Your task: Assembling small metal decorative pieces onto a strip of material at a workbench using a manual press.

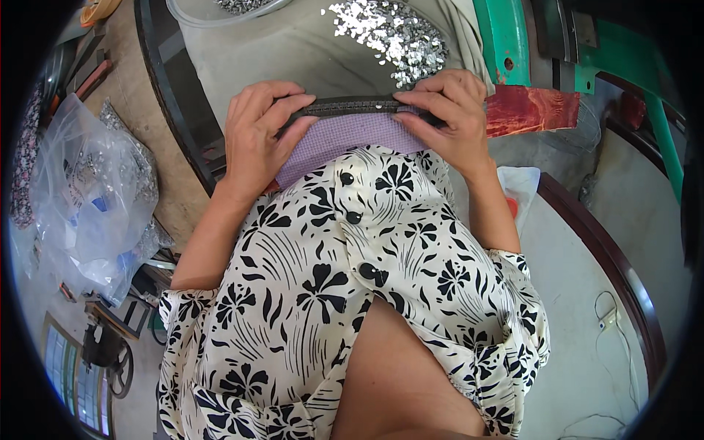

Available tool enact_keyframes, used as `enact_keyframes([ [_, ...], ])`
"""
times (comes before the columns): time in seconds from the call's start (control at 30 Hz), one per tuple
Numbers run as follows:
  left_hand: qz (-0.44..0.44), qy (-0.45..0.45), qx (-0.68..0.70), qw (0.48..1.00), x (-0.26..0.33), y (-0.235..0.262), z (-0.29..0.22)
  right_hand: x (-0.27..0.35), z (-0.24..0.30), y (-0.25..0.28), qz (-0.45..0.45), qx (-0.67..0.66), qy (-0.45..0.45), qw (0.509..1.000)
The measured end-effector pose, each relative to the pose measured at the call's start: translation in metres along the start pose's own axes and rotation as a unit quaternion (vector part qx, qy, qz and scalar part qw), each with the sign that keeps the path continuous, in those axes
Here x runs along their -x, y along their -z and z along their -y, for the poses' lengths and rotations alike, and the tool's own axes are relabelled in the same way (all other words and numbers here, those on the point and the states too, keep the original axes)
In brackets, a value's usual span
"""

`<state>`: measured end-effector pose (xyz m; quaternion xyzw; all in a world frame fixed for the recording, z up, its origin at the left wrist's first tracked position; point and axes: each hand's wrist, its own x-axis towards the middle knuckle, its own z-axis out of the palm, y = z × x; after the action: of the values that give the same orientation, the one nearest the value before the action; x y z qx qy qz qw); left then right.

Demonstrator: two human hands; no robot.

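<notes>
A long dark strip (350, 106) with a row of tiny shiny pieces along it lies across a purple checked cloth (345, 139) at the table's near edge. My left hand (257, 136) grips the strip's left end, fingers curled over it. At the other end my right hand (451, 117) pinches the strip between thumb and fingers. A heap of small shiny metal pieces (389, 33) lies on the grey table surface (279, 51) just beyond my hands.
A clear bowl (220, 9) with more metal pieces stands at the far edge. A red wooden block (532, 110) and a green machine frame (506, 40) are on the right. A clear plastic bag (88, 191) of shiny bits lies on the floor at left.
</notes>
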<state>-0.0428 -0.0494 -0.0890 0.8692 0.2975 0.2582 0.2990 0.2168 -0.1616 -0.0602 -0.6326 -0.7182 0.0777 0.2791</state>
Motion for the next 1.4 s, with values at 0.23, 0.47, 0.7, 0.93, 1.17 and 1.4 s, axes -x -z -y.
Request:
enact_keyframes([
  [0.23, -0.006, 0.003, 0.002, 1.000, -0.001, -0.001, 0.000, -0.005, 0.013, -0.002, -0.017, 0.044, 0.042, 0.998],
  [0.47, -0.005, 0.015, 0.005, 1.000, -0.001, -0.001, -0.002, -0.011, 0.023, -0.009, 0.002, 0.122, 0.073, 0.990],
  [0.7, -0.007, 0.018, 0.004, 1.000, -0.001, -0.001, -0.003, -0.013, 0.021, -0.010, 0.006, 0.143, 0.096, 0.985],
  [0.93, -0.012, 0.012, -0.010, 1.000, 0.001, -0.002, -0.004, -0.013, 0.023, -0.007, 0.001, 0.179, 0.132, 0.975],
  [1.17, -0.017, 0.004, -0.014, 1.000, 0.002, -0.002, -0.005, -0.024, 0.019, -0.002, 0.035, 0.178, 0.173, 0.968],
  [1.4, -0.003, 0.020, -0.011, 1.000, 0.002, -0.001, -0.004, -0.023, 0.019, -0.003, 0.016, 0.158, 0.182, 0.970],
])
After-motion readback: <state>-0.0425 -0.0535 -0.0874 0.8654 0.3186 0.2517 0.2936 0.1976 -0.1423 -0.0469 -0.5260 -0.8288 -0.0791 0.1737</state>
